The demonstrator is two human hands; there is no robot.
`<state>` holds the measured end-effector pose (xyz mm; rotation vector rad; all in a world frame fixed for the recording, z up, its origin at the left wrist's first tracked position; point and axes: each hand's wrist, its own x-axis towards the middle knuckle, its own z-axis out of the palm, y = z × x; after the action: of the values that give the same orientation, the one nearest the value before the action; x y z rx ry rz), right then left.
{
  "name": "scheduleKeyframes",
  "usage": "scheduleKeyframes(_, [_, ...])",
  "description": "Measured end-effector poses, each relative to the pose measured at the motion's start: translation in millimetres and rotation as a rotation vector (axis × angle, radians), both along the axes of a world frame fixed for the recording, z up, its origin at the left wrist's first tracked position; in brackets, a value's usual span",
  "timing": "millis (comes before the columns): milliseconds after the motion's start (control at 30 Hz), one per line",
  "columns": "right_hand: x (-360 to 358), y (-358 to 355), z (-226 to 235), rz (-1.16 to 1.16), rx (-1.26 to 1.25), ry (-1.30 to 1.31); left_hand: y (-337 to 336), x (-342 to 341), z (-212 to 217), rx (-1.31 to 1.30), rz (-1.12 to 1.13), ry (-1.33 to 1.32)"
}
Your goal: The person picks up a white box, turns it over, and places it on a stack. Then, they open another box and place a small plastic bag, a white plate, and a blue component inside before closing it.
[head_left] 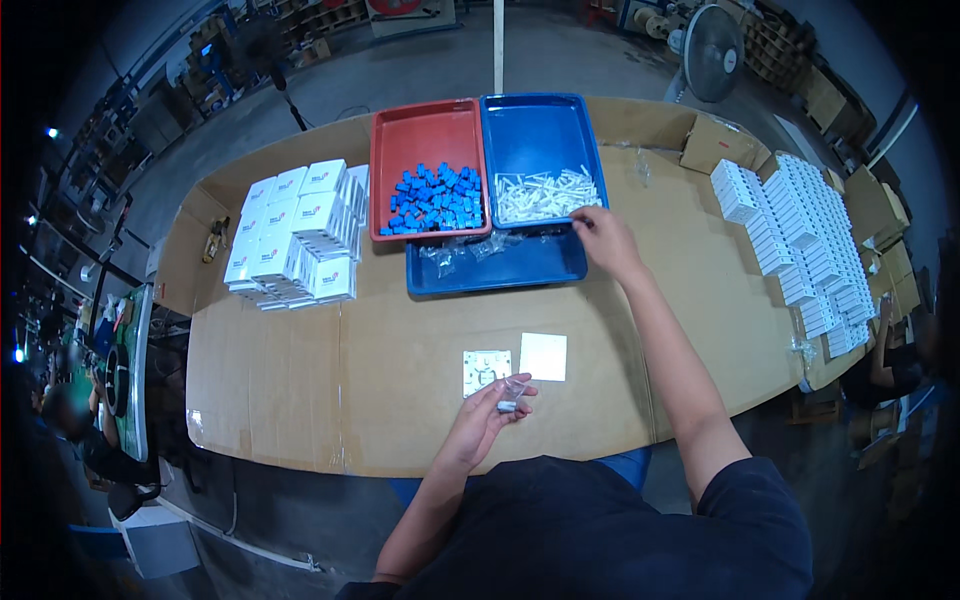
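My left hand (pixel 480 422) is closed on a small clear plastic bag (pixel 515 390) near the table's front edge; a small pale piece (pixel 507 406) shows at its lower end. Just beyond lies a white square frame with cutouts (pixel 487 372), and beside it on the right a plain white square plate (pixel 543 357). My right hand (pixel 608 240) reaches to the near right corner of the upper blue tray (pixel 532 125), fingers pinched together at its rim. Whether they hold anything is too small to tell. White slim plastic pieces (pixel 545 195) lie heaped in that tray.
A red tray (pixel 425 135) holds blue blocks (pixel 437 200). Below both stands another blue tray (pixel 500 280) with clear bags (pixel 440 262). White boxes (pixel 290 235) are stacked at left, stacked white units (pixel 800 245) at right. Cardboard walls (pixel 640 122) edge the table. Other people sit at both sides.
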<state>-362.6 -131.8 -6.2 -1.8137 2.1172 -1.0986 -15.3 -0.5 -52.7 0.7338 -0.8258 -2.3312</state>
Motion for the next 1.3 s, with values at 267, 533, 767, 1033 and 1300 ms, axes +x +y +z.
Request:
scheduleKeyframes(267, [-50.0,-51.7,-26.9,-0.06,-0.099,0.361,5.4,10.3,-8.8,0.044,-0.026,0.037])
scheduleKeyframes(533, [-61.7,-86.1,-44.4,-0.053,-0.116,0.451,6.9,8.0,-6.2,0.005,-0.052,-0.041])
scheduleKeyframes(767, [-75.8,-89.6,-46.6,-0.105,-0.043,-0.003,8.6,9.6,-9.8,0.054,-0.044,0.005])
scheduleKeyframes(1033, [-43.5,-47.0,23.6,0.083,-0.039,-0.957,7.7,16.6,-15.0,0.063,0.04,0.014])
scheduleKeyframes(1300, [62.5,78.0,59.0,0.241,0.064,-0.798,-11.0,1.7,3.7,0.158,0.121,0.212])
